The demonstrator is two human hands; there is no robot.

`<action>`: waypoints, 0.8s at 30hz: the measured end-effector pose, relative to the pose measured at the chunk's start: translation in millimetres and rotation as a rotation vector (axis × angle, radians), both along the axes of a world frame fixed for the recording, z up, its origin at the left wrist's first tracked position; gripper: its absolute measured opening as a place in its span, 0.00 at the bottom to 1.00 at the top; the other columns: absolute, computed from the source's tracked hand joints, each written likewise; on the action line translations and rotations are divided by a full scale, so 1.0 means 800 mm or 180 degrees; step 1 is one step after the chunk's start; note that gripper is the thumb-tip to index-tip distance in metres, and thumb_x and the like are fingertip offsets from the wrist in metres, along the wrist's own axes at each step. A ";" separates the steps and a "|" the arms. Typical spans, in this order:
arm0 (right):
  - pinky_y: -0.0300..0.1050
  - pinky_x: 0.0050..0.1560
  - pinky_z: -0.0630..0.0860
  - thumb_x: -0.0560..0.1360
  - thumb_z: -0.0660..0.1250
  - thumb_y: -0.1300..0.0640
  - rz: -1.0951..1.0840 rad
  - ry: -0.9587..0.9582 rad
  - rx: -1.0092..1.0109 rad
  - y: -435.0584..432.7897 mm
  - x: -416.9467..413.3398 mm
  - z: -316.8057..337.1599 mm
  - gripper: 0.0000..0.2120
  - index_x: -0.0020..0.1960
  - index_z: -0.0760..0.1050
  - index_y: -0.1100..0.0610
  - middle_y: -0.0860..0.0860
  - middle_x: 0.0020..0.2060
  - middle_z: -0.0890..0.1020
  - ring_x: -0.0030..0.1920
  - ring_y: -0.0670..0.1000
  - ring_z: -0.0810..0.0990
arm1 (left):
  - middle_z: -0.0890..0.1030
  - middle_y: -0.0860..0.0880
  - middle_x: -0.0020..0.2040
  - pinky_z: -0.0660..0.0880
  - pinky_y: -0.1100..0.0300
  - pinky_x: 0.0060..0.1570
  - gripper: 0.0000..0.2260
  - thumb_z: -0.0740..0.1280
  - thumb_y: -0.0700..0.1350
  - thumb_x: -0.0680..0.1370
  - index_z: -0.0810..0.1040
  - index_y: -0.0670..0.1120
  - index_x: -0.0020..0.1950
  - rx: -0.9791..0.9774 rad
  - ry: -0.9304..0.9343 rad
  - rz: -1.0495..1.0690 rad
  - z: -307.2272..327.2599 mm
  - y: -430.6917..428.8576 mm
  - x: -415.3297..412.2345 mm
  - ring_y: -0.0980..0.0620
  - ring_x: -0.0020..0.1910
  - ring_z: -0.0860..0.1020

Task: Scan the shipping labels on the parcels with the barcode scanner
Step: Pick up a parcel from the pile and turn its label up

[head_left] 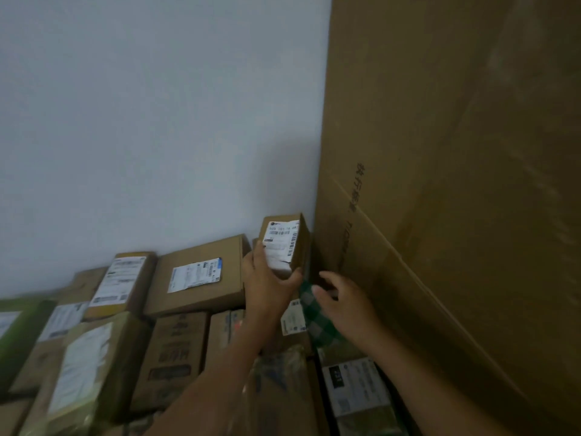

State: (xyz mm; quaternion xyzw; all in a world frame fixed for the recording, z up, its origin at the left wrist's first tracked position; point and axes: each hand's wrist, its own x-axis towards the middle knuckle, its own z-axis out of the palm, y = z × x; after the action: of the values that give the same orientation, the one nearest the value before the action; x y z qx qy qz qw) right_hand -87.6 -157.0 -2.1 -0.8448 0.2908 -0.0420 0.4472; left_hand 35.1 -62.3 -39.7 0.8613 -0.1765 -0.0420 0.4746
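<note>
Nearest the lens at lower left, a tape-wrapped parcel (pixel 85 369) with a white label lies among stacked parcels banked against a pale wall (pixel 157 105). A green-wrapped parcel (pixel 19 325) sits at the far left edge. Behind it, a box with a long label (pixel 122 281) and a wider cardboard box (pixel 201 275) with a blue-edged label lie label side up.

Right of them the person's left hand (pixel 267 284) grips a small cardboard parcel (pixel 298 247) by its lower end, fingers and thumb wrapped round it. The parcel is held above the pile with its shipping label (pixel 281 243) turned to the camera. The right hand (pixel 345 306) hovers just beside it over a green checked package (pixel 314 322), fingers loosely spread and holding nothing visible.

No barcode scanner is in view, so the free hand would likely have to fetch one first. A clean scan probably calls for holding the label flat and steady, with the fingers kept off the barcodes. They sit close to the label's lower edge, which looks torn or creased.

At lower right lies another labelled parcel (pixel 355 385). A tall cardboard carton (pixel 456 184) walls off the right side just beside the lifted parcel, leaving little room to swing it that way.
</note>
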 end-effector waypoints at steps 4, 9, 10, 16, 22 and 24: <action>0.45 0.55 0.79 0.78 0.60 0.40 -0.0231 -0.0520 0.1500 0.041 -0.053 0.037 0.29 0.76 0.59 0.47 0.48 0.69 0.72 0.59 0.47 0.77 | 0.62 0.49 0.74 0.67 0.56 0.67 0.49 0.78 0.52 0.69 0.50 0.48 0.80 -0.0009 -0.0181 -0.0156 0.054 0.062 -0.095 0.51 0.72 0.63; 0.49 0.51 0.82 0.73 0.69 0.43 -0.0442 -0.0774 0.2469 0.080 -0.132 0.056 0.34 0.75 0.61 0.45 0.49 0.60 0.81 0.56 0.51 0.82 | 0.50 0.53 0.78 0.61 0.58 0.71 0.53 0.76 0.56 0.70 0.40 0.52 0.80 0.0404 -0.0281 -0.0638 0.088 0.124 -0.210 0.56 0.75 0.55; 0.46 0.47 0.82 0.74 0.70 0.47 -0.0520 -0.0818 0.2522 0.086 -0.149 0.057 0.31 0.74 0.62 0.45 0.50 0.58 0.81 0.54 0.51 0.83 | 0.51 0.55 0.78 0.61 0.61 0.68 0.52 0.76 0.57 0.70 0.41 0.54 0.80 0.0313 -0.0220 -0.0737 0.092 0.134 -0.230 0.59 0.73 0.56; 0.59 0.59 0.78 0.76 0.69 0.52 -0.0451 -0.0741 0.2740 0.098 -0.253 0.063 0.20 0.67 0.72 0.49 0.51 0.53 0.85 0.54 0.56 0.84 | 0.66 0.61 0.68 0.70 0.75 0.42 0.32 0.68 0.57 0.77 0.57 0.56 0.77 -0.0272 0.0643 -0.0559 0.113 0.167 -0.323 0.67 0.57 0.71; 0.44 0.52 0.80 0.79 0.65 0.54 0.0094 -0.0776 0.2288 0.105 -0.328 0.052 0.10 0.60 0.77 0.49 0.49 0.53 0.85 0.52 0.50 0.84 | 0.79 0.60 0.58 0.78 0.60 0.55 0.29 0.74 0.48 0.75 0.65 0.59 0.72 -0.0747 0.1433 -0.0140 0.084 0.186 -0.376 0.59 0.57 0.78; 0.39 0.50 0.77 0.79 0.64 0.51 0.0054 -0.0392 0.1596 0.100 -0.351 0.020 0.08 0.55 0.79 0.52 0.50 0.50 0.84 0.49 0.48 0.82 | 0.78 0.56 0.62 0.76 0.50 0.61 0.32 0.74 0.50 0.75 0.63 0.59 0.74 -0.0716 0.1533 0.0066 0.069 0.195 -0.394 0.54 0.60 0.78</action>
State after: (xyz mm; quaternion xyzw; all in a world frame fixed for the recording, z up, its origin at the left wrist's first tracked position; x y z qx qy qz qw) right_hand -368.3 -77.0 14.3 -0.7057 0.2573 -0.0162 0.6599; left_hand -280.3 93.7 15.4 0.7700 -0.0533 -0.2211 0.5961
